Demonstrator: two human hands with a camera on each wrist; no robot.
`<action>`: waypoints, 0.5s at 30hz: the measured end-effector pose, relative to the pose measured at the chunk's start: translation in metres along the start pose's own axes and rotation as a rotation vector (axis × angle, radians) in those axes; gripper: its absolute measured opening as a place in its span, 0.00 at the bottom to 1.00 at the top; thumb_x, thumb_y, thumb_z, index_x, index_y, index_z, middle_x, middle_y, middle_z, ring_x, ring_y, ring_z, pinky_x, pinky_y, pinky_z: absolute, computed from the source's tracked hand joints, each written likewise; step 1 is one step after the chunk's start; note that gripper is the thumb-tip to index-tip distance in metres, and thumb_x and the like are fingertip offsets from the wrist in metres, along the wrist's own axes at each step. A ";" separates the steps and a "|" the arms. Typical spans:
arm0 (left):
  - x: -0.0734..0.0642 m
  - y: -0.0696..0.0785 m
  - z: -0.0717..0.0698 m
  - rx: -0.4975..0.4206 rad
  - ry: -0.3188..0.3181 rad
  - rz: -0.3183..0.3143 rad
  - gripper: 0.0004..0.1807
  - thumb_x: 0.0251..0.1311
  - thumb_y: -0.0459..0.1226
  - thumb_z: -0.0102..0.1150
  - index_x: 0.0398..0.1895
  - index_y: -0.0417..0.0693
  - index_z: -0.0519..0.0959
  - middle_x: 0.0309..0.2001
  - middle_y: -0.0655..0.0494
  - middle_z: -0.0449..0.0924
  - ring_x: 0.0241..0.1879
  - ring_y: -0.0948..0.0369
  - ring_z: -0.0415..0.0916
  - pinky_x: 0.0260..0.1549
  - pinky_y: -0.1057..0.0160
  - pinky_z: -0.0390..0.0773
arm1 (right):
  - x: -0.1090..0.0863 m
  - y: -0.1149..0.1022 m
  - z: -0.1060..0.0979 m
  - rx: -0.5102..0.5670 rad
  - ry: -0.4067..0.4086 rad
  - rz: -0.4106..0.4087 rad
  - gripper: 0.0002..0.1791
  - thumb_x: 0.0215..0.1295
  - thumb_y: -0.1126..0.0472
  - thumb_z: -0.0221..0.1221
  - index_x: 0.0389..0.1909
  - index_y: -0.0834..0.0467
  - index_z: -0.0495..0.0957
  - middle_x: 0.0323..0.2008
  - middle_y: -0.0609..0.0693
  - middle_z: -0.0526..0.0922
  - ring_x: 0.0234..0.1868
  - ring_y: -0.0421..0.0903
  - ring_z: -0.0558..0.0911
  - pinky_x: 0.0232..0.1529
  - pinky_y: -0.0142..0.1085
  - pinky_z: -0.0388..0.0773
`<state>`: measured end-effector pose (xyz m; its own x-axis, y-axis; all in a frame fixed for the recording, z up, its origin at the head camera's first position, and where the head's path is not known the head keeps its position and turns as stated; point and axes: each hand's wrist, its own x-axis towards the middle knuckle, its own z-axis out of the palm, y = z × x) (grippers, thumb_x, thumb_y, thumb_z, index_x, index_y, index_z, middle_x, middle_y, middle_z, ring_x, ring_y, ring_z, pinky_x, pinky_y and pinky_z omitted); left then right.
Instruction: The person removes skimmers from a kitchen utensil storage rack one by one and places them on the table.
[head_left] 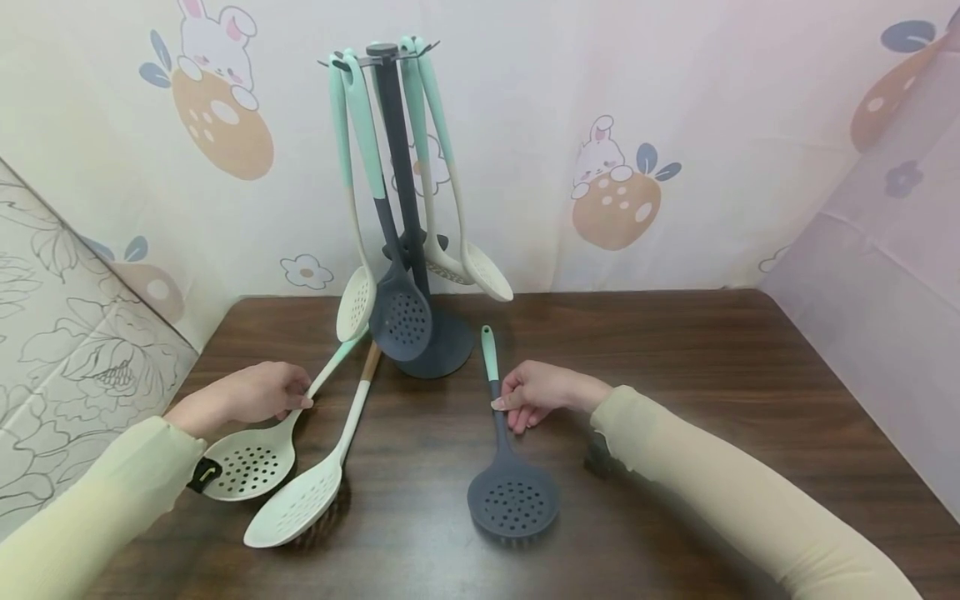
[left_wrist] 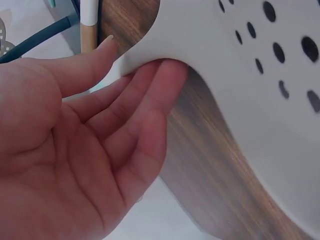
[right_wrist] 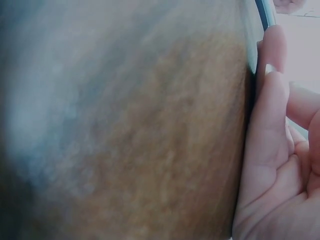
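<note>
My left hand (head_left: 262, 392) pinches the neck of a cream skimmer (head_left: 251, 462) with a mint handle, lying at the left. In the left wrist view, the thumb is on one side of its neck and the fingers (left_wrist: 167, 82) reach under the other edge. Right beside it lies a cream slotted spoon (head_left: 296, 504) with a wood-coloured handle end. My right hand (head_left: 540, 393) holds the handle of a dark grey skimmer (head_left: 513, 500) between thumb and fingers; its round head points towards me. The right wrist view is mostly blurred, with the right hand (right_wrist: 275, 160) at its edge.
A black utensil stand (head_left: 408, 167) rises at the back of the brown table (head_left: 675, 375). Several mint-handled utensils hang from it, among them a dark grey slotted ladle (head_left: 402, 317) and a small cream slotted spoon (head_left: 356, 304). A patterned curtain (head_left: 487, 100) hangs behind.
</note>
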<state>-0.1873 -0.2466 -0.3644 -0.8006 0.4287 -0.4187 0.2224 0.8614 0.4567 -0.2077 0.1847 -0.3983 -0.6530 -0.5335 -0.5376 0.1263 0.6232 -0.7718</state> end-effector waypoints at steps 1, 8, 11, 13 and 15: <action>0.000 0.001 -0.001 0.001 -0.006 -0.002 0.08 0.67 0.37 0.60 0.42 0.40 0.78 0.30 0.58 0.80 0.28 0.60 0.78 0.32 0.57 0.74 | 0.000 0.000 0.000 0.000 0.002 0.001 0.12 0.67 0.56 0.64 0.33 0.62 0.79 0.27 0.57 0.86 0.28 0.48 0.87 0.29 0.35 0.81; -0.001 0.003 -0.005 -0.002 -0.066 -0.005 0.09 0.67 0.37 0.60 0.43 0.40 0.79 0.32 0.57 0.80 0.30 0.60 0.77 0.33 0.57 0.74 | -0.001 -0.002 0.000 0.000 0.000 0.003 0.12 0.67 0.56 0.64 0.33 0.62 0.80 0.27 0.57 0.86 0.27 0.47 0.87 0.29 0.35 0.81; -0.002 0.006 -0.006 0.004 -0.096 0.005 0.08 0.67 0.39 0.60 0.40 0.43 0.80 0.30 0.56 0.78 0.30 0.60 0.75 0.32 0.58 0.73 | -0.001 -0.001 0.000 0.006 0.001 0.007 0.12 0.67 0.56 0.64 0.33 0.62 0.79 0.27 0.57 0.86 0.27 0.47 0.86 0.29 0.35 0.81; -0.002 0.007 -0.006 0.011 -0.111 0.015 0.08 0.68 0.40 0.59 0.38 0.44 0.79 0.28 0.56 0.77 0.29 0.60 0.74 0.31 0.59 0.72 | -0.001 -0.001 0.000 0.009 0.004 0.003 0.13 0.67 0.56 0.64 0.33 0.62 0.79 0.27 0.57 0.86 0.27 0.47 0.86 0.29 0.36 0.81; -0.003 0.008 -0.007 0.013 -0.127 0.015 0.09 0.68 0.41 0.59 0.40 0.44 0.79 0.27 0.55 0.77 0.29 0.60 0.73 0.31 0.59 0.71 | -0.001 -0.001 0.000 0.013 0.004 0.001 0.13 0.67 0.56 0.64 0.33 0.63 0.79 0.27 0.57 0.86 0.27 0.47 0.86 0.29 0.36 0.81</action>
<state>-0.1870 -0.2434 -0.3541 -0.7200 0.4722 -0.5085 0.2416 0.8575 0.4542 -0.2074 0.1846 -0.3974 -0.6558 -0.5306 -0.5371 0.1365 0.6163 -0.7756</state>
